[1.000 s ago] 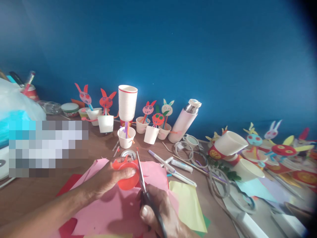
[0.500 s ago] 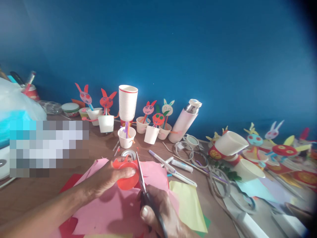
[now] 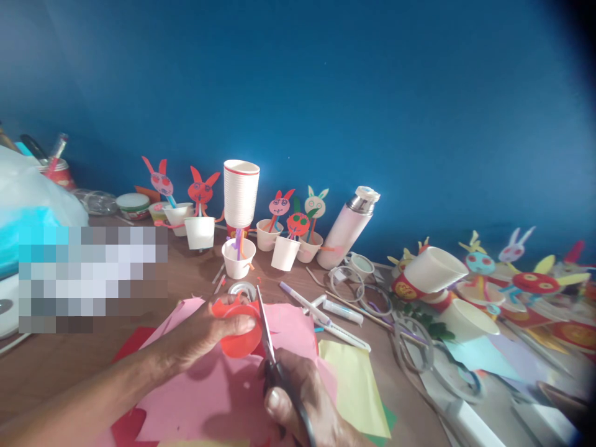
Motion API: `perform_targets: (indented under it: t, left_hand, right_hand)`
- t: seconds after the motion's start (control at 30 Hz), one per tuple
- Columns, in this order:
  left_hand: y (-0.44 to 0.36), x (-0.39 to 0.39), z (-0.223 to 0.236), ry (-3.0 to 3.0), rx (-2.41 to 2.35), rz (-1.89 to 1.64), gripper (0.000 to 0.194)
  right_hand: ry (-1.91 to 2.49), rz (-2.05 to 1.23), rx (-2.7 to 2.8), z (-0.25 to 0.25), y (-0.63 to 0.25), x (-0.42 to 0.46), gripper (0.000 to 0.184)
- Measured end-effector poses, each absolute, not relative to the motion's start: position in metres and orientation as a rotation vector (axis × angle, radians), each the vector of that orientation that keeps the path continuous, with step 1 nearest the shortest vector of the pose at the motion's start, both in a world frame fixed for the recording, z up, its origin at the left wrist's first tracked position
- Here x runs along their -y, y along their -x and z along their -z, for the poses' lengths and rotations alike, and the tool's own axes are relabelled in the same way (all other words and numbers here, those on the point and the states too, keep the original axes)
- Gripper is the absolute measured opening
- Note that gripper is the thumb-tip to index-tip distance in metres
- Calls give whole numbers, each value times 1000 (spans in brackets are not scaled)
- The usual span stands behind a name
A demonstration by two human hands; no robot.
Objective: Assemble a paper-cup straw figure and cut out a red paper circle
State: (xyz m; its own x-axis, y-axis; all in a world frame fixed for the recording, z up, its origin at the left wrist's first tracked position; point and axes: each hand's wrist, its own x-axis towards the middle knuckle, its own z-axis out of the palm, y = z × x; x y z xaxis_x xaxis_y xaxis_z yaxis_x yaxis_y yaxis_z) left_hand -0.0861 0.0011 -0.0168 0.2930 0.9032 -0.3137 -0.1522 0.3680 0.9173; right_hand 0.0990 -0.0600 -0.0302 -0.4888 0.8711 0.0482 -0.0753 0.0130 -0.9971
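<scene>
Pinched between the thumb and fingers of my left hand [image 3: 218, 323] is a round piece of orange-red paper [image 3: 243, 345]. My right hand [image 3: 302, 388] is closed around the black handles of a pair of scissors [image 3: 266, 329]. Their silver blades look nearly together and point away from me, close along the right edge of the orange-red paper. I cannot tell whether they touch it. Below both hands lie pink paper sheets [image 3: 200, 397], with red paper [image 3: 128, 428] showing at the left and a pale yellow sheet [image 3: 356, 391] at the right.
Paper cups with rabbit-faced figures [image 3: 200, 233] stand along the blue wall, around a tall cup stack [image 3: 241, 192]. A pink thermos [image 3: 347, 230] leans beside them. Markers [image 3: 326, 316] and tape rolls [image 3: 412, 341] lie to the right, near tipped cups [image 3: 435, 269]. A plastic bag [image 3: 37, 186] sits at left.
</scene>
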Motion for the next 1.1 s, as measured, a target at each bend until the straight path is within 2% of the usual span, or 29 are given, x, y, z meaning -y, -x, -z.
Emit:
perform_targets:
  t: [0.73, 1.1]
  left_hand:
    - [84, 4, 0, -850, -1079, -855, 27]
    - [86, 4, -6, -863, -978, -785, 20]
  right_hand:
    - [870, -1659, 1438, 40, -98, 60, 49]
    - [844, -1734, 1393, 42, -100, 61, 48]
